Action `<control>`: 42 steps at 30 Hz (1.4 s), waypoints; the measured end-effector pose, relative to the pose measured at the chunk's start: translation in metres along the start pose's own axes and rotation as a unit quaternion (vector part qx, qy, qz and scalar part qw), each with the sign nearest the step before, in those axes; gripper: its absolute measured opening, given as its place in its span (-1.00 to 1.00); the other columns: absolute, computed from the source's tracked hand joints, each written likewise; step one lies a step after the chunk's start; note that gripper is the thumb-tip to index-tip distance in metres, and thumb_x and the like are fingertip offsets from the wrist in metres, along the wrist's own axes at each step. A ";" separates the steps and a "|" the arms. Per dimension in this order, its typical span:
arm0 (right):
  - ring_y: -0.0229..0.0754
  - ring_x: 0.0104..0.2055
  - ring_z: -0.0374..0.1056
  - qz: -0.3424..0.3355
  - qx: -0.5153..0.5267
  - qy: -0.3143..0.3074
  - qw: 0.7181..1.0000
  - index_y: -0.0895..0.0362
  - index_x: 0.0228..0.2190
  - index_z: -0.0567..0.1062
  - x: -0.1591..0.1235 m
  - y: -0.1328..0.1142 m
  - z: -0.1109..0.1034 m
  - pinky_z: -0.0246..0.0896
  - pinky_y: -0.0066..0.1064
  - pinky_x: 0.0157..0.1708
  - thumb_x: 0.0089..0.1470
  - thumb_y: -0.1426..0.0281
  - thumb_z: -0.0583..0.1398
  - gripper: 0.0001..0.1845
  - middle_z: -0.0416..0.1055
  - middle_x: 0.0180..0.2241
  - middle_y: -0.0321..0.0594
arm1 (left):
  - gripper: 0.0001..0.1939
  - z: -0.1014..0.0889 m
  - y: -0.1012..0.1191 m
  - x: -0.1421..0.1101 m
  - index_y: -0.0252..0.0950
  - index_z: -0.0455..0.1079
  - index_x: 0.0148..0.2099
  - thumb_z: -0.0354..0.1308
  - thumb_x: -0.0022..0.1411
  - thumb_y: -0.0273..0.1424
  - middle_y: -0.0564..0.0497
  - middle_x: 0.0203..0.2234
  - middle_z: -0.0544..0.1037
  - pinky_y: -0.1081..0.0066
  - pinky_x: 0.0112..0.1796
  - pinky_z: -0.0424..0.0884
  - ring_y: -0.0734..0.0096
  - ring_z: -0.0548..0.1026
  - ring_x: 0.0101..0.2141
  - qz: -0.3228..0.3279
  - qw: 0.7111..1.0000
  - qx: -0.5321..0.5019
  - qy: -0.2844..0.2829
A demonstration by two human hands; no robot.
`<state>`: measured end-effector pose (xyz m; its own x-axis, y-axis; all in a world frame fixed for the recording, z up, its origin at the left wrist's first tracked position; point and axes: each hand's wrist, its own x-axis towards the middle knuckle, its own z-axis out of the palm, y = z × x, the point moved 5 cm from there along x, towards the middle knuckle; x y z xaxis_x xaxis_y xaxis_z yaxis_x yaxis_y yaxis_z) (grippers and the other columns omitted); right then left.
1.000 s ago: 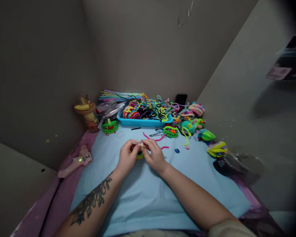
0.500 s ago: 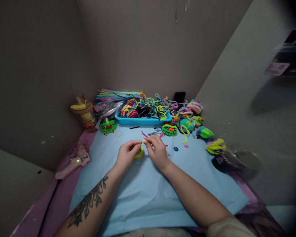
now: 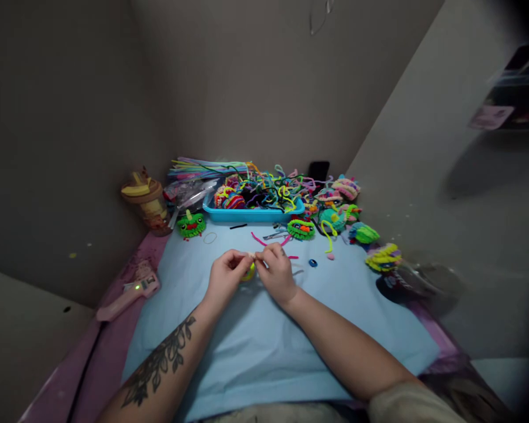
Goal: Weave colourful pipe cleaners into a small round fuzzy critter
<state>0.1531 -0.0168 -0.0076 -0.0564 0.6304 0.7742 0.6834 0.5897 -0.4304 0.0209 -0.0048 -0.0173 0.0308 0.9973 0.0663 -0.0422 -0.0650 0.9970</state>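
Observation:
My left hand (image 3: 224,275) and my right hand (image 3: 276,277) meet over the middle of the blue cloth (image 3: 247,364). Between their pinched fingertips is a small cream-coloured fuzzy piece (image 3: 251,254), mostly covered by the fingers; it looks like pipe cleaner. Just below it, partly hidden behind my left hand, lies a bright yellow fuzzy item (image 3: 249,272). Pink pipe cleaner pieces (image 3: 258,238) and a metal tool (image 3: 272,237) rest beyond my right hand. A blue toy eye (image 3: 312,263) sits to its right.
A blue tray (image 3: 253,215) heaped with pipe cleaners stands at the back. Green fuzzy figures (image 3: 191,225) sit in front of it, and more colourful ones (image 3: 383,257) line the right. At left are a pink glue gun (image 3: 130,298) with its cord and a lidded cup (image 3: 150,205).
My fingertips have come closer together around the cream piece, and my right hand has shifted slightly left. The yellow item is more covered. The whole view has shifted a little.

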 end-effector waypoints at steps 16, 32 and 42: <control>-0.13 -0.23 0.33 -0.003 0.119 -0.087 0.989 0.09 -0.22 0.44 0.003 -0.001 0.003 0.28 -0.26 -0.21 0.17 0.45 0.06 -0.81 0.46 -0.30 -0.17 | -0.86 -0.007 0.014 -0.003 -0.29 0.47 -0.29 0.13 0.17 -0.36 -0.05 -0.35 0.54 0.45 -0.26 0.36 0.37 0.48 -0.30 0.149 0.981 0.126 0.018; -0.13 -0.34 0.23 -0.003 0.013 0.010 1.000 0.11 -0.41 0.46 0.011 -0.003 -0.012 0.21 -0.27 -0.29 0.05 0.52 0.15 -0.89 0.34 -0.47 -0.22 | -0.78 -0.007 -0.003 0.004 -0.33 0.51 -0.27 0.19 0.07 -0.31 -0.05 -0.35 0.60 0.43 -0.28 0.41 0.38 0.51 -0.35 0.032 0.999 0.035 0.001; -0.12 -0.36 0.20 -0.011 0.003 -0.007 1.000 0.10 -0.48 0.42 0.001 -0.002 -0.001 0.19 -0.27 -0.34 0.05 0.52 0.13 -0.87 0.27 -0.49 -0.22 | -0.78 -0.005 0.007 -0.002 -0.34 0.44 -0.36 0.25 0.00 -0.28 0.02 -0.49 0.54 0.49 -0.42 0.36 0.46 0.46 -0.48 0.037 0.998 0.051 0.029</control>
<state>0.1525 -0.0176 -0.0052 -0.0811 0.6242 0.7770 0.6774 0.6064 -0.4164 0.0159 -0.0074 -0.0104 -0.0260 0.9897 0.1408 0.0601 -0.1390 0.9885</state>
